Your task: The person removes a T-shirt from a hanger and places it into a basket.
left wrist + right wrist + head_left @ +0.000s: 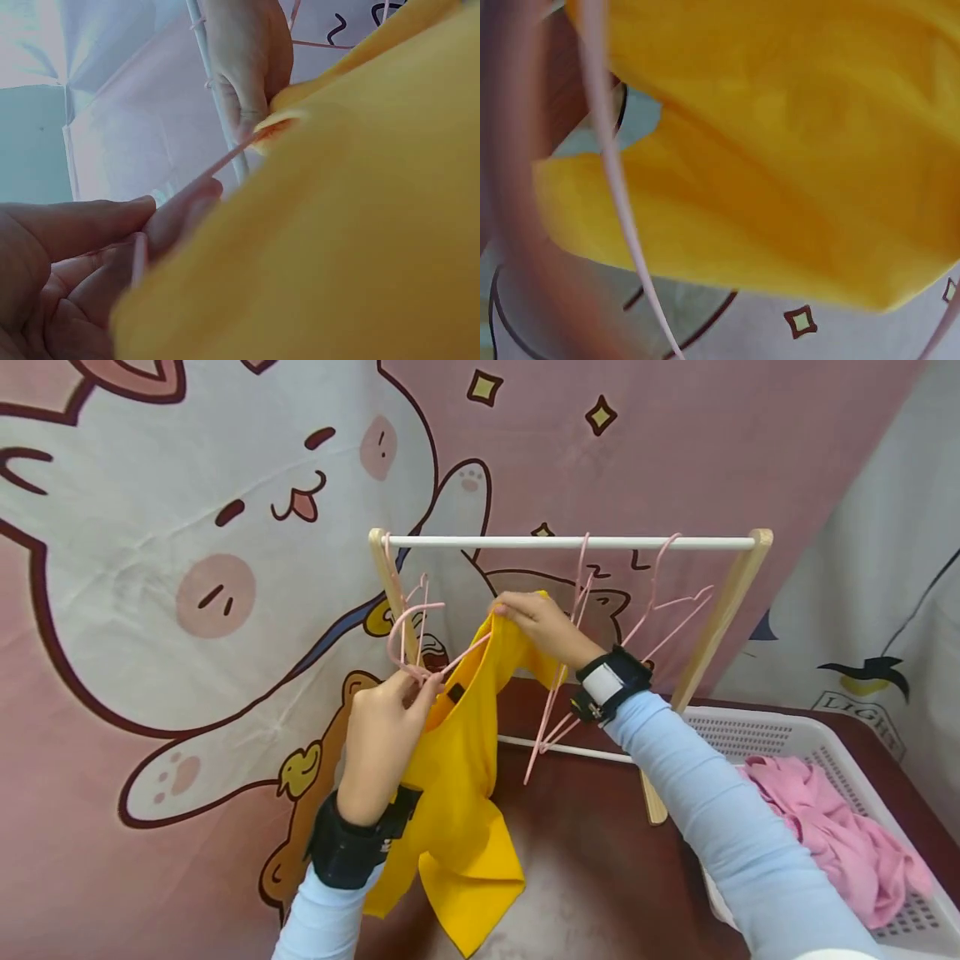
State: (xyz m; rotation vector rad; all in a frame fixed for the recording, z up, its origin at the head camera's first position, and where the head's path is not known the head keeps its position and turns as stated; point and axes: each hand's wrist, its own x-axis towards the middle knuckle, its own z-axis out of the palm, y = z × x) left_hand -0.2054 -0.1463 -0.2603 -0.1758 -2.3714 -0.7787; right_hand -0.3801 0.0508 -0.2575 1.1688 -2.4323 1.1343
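A yellow short-sleeved shirt (457, 777) hangs between my two hands in the head view, its neck opening toward the left. My left hand (390, 727) pinches a pink hanger (401, 643) just below its hook. One arm of that hanger runs into the shirt's neck. At the shirt's shoulder my right hand (543, 622) grips the fabric between thumb and fingers. The left wrist view shows the hanger's arm (217, 165) entering the yellow cloth (360, 210) near the right hand. In the right wrist view the shirt (795, 150) fills most of the picture.
A rack with a white rail (480, 542) and wooden legs stands ahead, with several pink hangers (581, 610) on it. To the right, a white basket (742, 727) contains a pink garment (832, 835). A patterned cloth (675, 452) hangs behind the dark red table (600, 860).
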